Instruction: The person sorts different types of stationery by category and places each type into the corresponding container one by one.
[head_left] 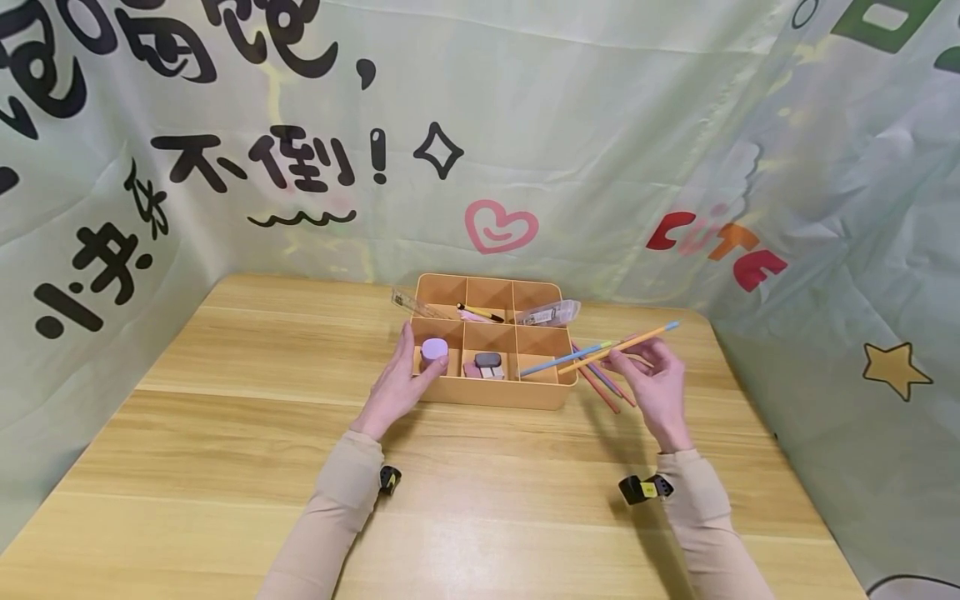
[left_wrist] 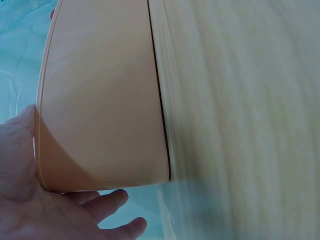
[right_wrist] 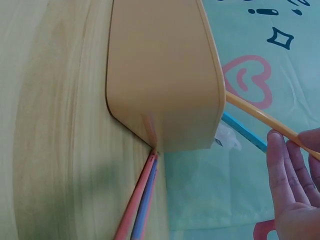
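An orange six-compartment organizer box (head_left: 495, 393) stands on the table. My left hand (head_left: 399, 379) holds its left end, thumb over the front rim beside a purple round object (head_left: 433, 351) and fingers along the outside. My right hand (head_left: 652, 379) pinches an orange pencil (head_left: 637, 338) with a blue end; its other end reaches into the front right compartment. A blue pencil (head_left: 558, 362) leans in that same compartment, beneath the orange one. Against the box's right side, several red, blue and pink pencils (right_wrist: 142, 200) lie on the table.
Grey and pink erasers (head_left: 487, 361) sit in the front middle compartment. Behind are a clear ruler (head_left: 414, 302), a yellow and black pen (head_left: 480, 312) and a translucent item (head_left: 551, 314), sticking out on the right. A printed cloth (head_left: 600, 167) hangs behind the wooden table (head_left: 495, 492).
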